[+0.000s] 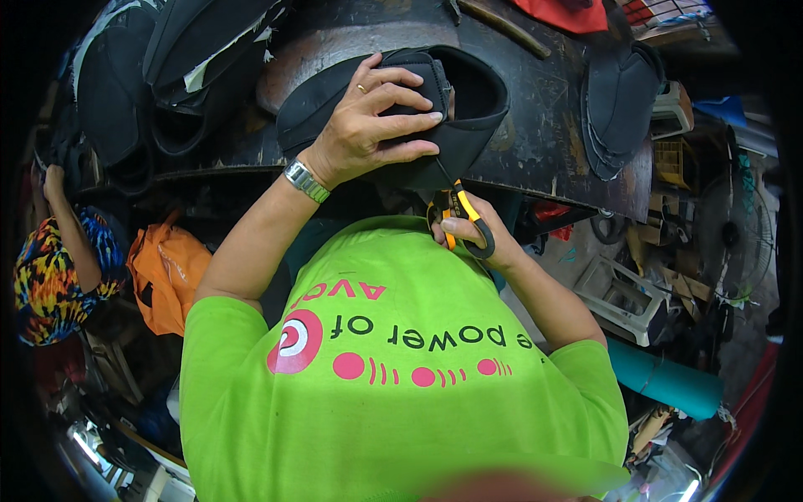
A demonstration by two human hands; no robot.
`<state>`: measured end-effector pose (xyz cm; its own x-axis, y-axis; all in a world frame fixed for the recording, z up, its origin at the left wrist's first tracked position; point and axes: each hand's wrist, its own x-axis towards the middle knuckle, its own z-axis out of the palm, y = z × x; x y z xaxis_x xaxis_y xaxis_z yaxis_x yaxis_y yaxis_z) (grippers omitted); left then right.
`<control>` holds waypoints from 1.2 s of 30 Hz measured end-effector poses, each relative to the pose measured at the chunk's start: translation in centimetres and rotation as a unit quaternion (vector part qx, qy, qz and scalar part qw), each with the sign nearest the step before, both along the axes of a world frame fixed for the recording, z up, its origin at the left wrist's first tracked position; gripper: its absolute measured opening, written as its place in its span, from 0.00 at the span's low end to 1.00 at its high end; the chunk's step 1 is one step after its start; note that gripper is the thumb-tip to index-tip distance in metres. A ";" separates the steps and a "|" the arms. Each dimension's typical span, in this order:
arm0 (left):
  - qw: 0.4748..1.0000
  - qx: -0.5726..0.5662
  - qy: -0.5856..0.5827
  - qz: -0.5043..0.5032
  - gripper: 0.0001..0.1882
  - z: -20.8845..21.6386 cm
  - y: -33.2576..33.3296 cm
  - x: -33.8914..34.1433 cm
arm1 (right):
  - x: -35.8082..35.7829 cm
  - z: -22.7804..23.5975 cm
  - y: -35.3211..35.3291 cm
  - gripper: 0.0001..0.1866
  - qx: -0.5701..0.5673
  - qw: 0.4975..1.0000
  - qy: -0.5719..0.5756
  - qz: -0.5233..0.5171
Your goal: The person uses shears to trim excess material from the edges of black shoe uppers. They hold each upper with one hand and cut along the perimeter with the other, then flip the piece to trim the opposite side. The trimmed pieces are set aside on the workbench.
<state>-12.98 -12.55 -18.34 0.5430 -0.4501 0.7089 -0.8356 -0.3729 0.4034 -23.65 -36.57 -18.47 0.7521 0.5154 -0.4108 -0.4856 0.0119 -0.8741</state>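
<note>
My left hand (368, 121) is spread over a black fabric shoe upper (305, 109), gripping it at the near edge of the table. The upper's rounded opening faces right, and its lower part hangs over the edge. Below it, my right hand (489, 230) is closed round scissors with black and yellow handles (473, 213). The scissor blades point up at the upper's lower edge; how far apart they are is hard to see. Part of the upper lies hidden under my left hand.
Black shoe uppers (109, 92) are heaped at the table's left. A stack of black pieces (615, 109) lies on the dark worn table (535, 100) at right. An orange bag (167, 272) and another person's patterned sleeve (100, 243) are at left; a white stool (623, 297) and teal roll (665, 376) are at right.
</note>
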 end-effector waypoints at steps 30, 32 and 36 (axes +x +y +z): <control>1.000 -0.004 0.015 -0.021 0.17 0.4 0.3 0.1 | 0.6 -0.8 -1.2 0.18 0.019 0.998 0.042 -0.043; 0.999 -0.009 0.023 -0.026 0.17 0.4 0.3 0.1 | 0.4 -0.6 -0.3 0.19 0.036 0.996 0.050 -0.057; 0.999 -0.029 0.038 -0.027 0.17 0.5 0.3 0.1 | 0.4 -0.1 0.5 0.18 0.041 0.995 0.068 -0.053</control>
<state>-12.85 -12.28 -17.89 0.5723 -0.4397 0.6922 -0.8200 -0.3028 0.4857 -23.26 -36.11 -18.53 0.7438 0.4731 -0.4722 -0.5920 0.1380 -0.7941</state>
